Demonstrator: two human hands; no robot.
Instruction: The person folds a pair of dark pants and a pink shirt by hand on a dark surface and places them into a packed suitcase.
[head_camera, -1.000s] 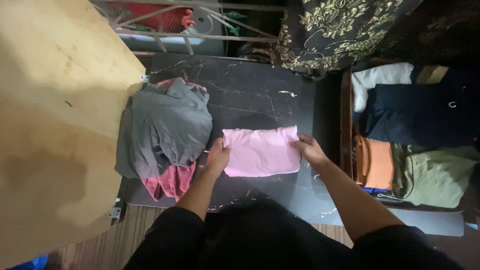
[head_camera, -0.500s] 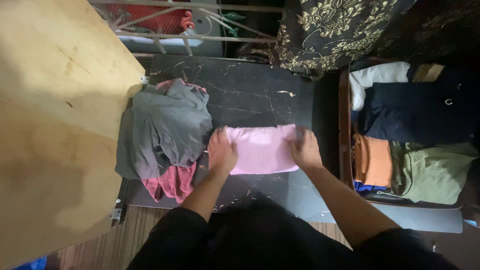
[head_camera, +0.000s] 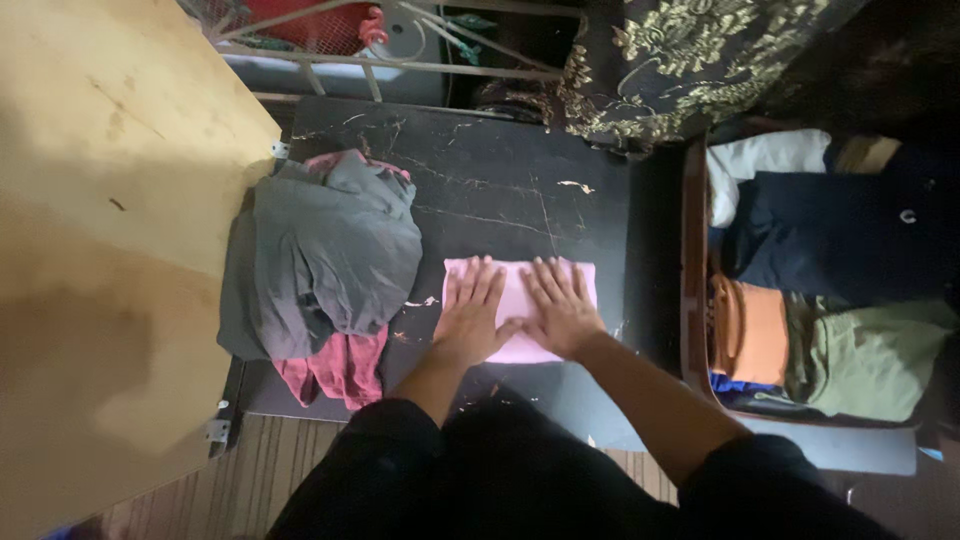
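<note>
Our hands have moved in from the ends of the folded pink garment (head_camera: 518, 300); left hand (head_camera: 470, 315) and right hand (head_camera: 558, 312) now press flat on it, fingers spread, on the black table (head_camera: 500, 180) beside a grey clothes heap (head_camera: 325, 250).

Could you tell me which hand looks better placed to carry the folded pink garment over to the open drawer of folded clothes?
Probably the right hand: it lies flat on the pink garment nearer the drawer than the left hand.
</note>
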